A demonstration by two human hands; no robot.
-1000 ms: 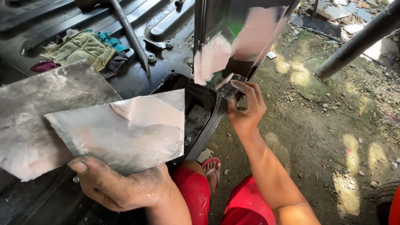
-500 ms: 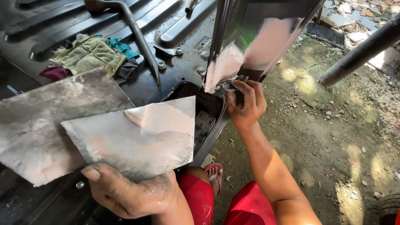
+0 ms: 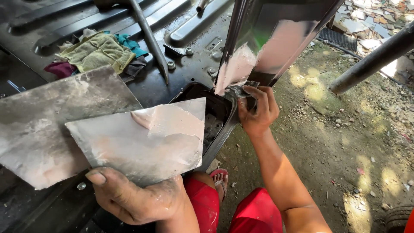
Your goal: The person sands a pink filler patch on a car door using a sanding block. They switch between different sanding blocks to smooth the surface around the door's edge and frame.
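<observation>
Left hand: gripping a grey putty board by its near edge, thumb on top; board lying flat, long axis running left to right. Right hand: fingers closed around a small scraper, pressing it against the upright dark panel. Rags lying behind.

A flat grey metal plate, smeared with pale pinkish filler, lay tilted in the grip of the left hand. The right hand pressed a small filler-coated scraper against the pink patch on the dark upright body panel.
</observation>
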